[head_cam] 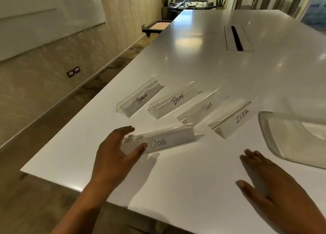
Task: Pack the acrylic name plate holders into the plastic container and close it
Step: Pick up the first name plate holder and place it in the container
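- The white table (194, 57) carries everything. The work is kept to its near corner, probably so that each piece is within arm's reach. The cable slot (237, 38) lies well apart, further up the top.
- The plastic container (285, 138) is at the right edge of the view, just beside the last holder in the row. It is translucent and too blurred to tell whether it has a lid on. Keeping it this close would make each transfer short.
- Four holders lie side by side in a slanted row, apart from one another: the PENGUIN holder (139, 98), BEAR holder (173, 100), TIGER holder (201, 108) and ZEBRA holder (232, 119). All four are outside the container, so the packing looks barely begun.
- The right hand (268, 179) is spread with straight fingers low over the table, holding nothing. I cannot tell whether it touches the top. It lies near the container, probably to steady it or to take the piece across.
- The left hand (114, 150) grips the left end of the DOG holder (164, 142), thumb on the front face and fingers over the back. An end grip leaves the length free to slide in.
- The DOG holder sits nearest the person, ahead of the row. A shadow under its near edge suggests it may be just off the table.
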Motion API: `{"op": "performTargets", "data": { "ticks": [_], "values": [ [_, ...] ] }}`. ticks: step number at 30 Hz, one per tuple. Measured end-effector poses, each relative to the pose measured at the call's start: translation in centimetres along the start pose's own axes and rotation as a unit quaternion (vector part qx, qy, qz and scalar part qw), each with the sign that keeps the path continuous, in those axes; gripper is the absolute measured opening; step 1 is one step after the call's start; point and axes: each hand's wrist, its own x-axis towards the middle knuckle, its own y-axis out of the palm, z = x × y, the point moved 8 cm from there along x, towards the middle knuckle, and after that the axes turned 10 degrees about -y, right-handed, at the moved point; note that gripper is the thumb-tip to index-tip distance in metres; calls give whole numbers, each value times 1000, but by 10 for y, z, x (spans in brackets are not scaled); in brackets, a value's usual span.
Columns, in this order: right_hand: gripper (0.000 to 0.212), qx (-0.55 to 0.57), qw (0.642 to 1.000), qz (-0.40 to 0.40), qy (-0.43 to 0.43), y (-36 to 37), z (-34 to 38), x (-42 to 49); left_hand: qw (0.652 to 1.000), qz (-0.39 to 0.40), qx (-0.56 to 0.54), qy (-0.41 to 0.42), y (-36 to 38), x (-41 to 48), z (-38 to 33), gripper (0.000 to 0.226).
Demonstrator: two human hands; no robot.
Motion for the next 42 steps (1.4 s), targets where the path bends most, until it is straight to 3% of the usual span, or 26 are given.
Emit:
{"op": "performTargets", "data": {
  "ticks": [10, 18, 23, 27, 30, 33, 37, 42],
  "values": [
    [74, -4, 1000, 8, 7, 0, -3, -1, 997, 27, -44, -53, -5, 9, 14, 37],
    [74, 7, 1000, -4, 15, 1, -3, -2, 988, 60, -132, -57, -8, 10, 10, 37],
    [51, 100, 992, -51, 59, -17, 2, -1, 978, 96, -184, -34, -12, 11, -7, 35],
    [48, 273, 949, -130, 86, -33, 14, 4, 971, 132, -201, -8, -11, 11, -30, 31],
    [57, 464, 872, -148, 57, -32, 34, 15, 959, 173, -224, 12, -5, 6, -49, 28],
    [64, 552, 819, -151, 31, -33, 42, 23, 952, 199, -232, 35, 3, -1, -71, 29],
    [50, 574, 800, -176, 20, -39, 30, 15, 940, 219, -259, 33, 17, -9, -96, 26],
    [43, 556, 800, -227, 14, -62, -2, -9, 936, 198, -291, 27, 35, -30, -129, 39]
  ]
}}
